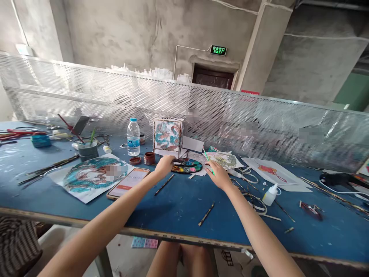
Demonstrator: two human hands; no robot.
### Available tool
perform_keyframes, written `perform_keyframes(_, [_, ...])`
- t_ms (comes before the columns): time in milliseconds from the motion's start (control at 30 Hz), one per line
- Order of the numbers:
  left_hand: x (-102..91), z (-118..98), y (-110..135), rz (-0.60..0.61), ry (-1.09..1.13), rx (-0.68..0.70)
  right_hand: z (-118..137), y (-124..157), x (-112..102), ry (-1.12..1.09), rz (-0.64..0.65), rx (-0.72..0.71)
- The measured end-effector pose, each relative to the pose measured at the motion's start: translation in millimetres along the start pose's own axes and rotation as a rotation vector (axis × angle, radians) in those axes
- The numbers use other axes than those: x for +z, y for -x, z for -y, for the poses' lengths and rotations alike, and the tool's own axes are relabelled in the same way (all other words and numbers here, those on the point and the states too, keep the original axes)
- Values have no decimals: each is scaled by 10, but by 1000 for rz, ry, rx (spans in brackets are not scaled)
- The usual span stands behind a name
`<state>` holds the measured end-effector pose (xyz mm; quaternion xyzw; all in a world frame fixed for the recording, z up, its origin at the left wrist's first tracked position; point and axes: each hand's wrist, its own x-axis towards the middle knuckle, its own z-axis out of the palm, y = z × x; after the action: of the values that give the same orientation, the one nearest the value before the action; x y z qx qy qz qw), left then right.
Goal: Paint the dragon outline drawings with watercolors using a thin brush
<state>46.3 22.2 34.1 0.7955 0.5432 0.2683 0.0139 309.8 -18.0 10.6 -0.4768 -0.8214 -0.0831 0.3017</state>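
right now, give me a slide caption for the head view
Left hand at a paint palette, right hand holding a slim green brush, swirled painting behind.

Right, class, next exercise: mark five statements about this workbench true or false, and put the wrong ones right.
1. The right hand holds a thin green stick. True.
2. The water bottle lies on its side. False: the bottle stands upright.
3. The phone lies with its screen facing up. True.
4. The left hand holds the phone. False: the left hand is at the edge of the paint palette.
5. The exit sign glows red. False: the sign glows green.
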Motion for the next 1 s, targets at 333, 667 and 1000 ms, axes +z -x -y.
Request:
perform_keyframes(333, [149, -3, 134, 101, 100, -5, 54, 9, 75, -7, 71, -12])
perform_keyframes(667, [120, -35, 147, 94, 114, 3, -66, 3, 52, 86, -22, 73])
perform_keyframes(1000, [-445, 172, 245, 165, -383, -168, -513, 112, -136, 151, -205, 416])
